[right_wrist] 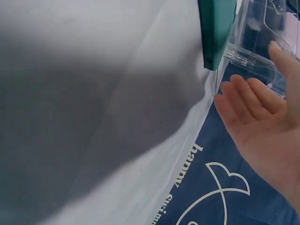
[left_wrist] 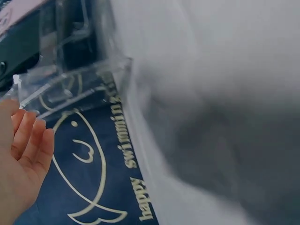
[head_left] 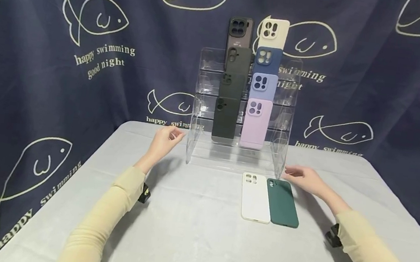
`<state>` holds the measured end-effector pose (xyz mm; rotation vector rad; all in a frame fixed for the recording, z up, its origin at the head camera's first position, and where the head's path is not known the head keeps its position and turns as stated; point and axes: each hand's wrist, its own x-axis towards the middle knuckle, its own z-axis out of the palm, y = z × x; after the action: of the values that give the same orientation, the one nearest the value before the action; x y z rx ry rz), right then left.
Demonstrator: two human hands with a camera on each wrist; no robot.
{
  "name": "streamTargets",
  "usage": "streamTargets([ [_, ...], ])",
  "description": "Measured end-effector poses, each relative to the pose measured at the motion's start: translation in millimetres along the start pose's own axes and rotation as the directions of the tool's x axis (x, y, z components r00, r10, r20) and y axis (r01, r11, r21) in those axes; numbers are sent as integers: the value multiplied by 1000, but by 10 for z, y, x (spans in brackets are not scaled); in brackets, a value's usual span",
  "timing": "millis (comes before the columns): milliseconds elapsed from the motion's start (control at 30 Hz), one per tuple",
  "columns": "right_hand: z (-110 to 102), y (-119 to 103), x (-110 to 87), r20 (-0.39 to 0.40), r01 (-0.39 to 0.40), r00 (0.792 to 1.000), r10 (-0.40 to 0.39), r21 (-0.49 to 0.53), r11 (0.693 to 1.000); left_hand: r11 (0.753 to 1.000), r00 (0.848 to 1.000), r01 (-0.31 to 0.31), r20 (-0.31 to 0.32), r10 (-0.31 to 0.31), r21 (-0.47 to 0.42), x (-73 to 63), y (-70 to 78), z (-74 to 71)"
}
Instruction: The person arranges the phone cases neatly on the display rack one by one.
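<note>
A clear stepped display stand (head_left: pixel 191 144) is at the back of the table. In its left column are several dark phone cases (head_left: pixel 225 122); the right column has a cream case (head_left: pixel 280 33), a navy case (head_left: pixel 270 66), a periwinkle case (head_left: pixel 265 89) and a lilac case (head_left: pixel 255 128). My left hand (head_left: pixel 165 140) is beside the stand's left side, its fingers loosely bent and holding nothing. At the front right corner is my right hand (head_left: pixel 304 179), fingers extended and palm empty in the right wrist view. A white case (head_left: pixel 256 201) and a dark green case (head_left: pixel 283 205) lie before the stand.
The table (head_left: pixel 180 237) wears a pale grey cloth. Behind it hangs a navy curtain (head_left: pixel 100 59) with fish drawings and lettering. Each wrist carries a small black camera, one at the left cuff (head_left: pixel 144 193), one at the right cuff (head_left: pixel 333 236).
</note>
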<state>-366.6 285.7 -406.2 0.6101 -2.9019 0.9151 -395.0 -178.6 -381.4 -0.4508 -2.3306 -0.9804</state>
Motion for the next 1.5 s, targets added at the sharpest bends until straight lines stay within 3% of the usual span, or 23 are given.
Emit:
streamTargets([
  [167,1,52,-61,83,-6,997,10,-53,999,997,998,15,62,-20,76,-55,-95,-20],
  [300,18,92,-79,128,10,992,-3,-60,998,993,997,-25,75,17,119,-133,-172,-31],
  [467,14,120,-121,157,-4,988,12,-50,999,969,992,-100,104,78,227,-189,-280,-38],
  [667,14,129,-134,157,-10,987,18,-51,999,958,992,-98,101,73,268,-216,-317,-34],
  [800,9,117,-132,170,-38,985,35,11,999,970,991,-74,127,45,233,-223,-258,13],
  [933,-45,86,-158,178,-95,981,79,85,992,994,983,-8,185,-12,108,-228,-204,102],
  [1033,-104,63,-174,159,-113,983,89,152,982,998,974,56,220,-61,30,-220,-198,170],
  [1267,-259,-40,-179,45,-83,996,72,328,941,992,961,106,262,-85,-67,-208,-205,243],
  [1500,-450,-243,-108,-163,24,986,40,368,929,980,949,139,303,-91,-141,-231,-198,263],
])
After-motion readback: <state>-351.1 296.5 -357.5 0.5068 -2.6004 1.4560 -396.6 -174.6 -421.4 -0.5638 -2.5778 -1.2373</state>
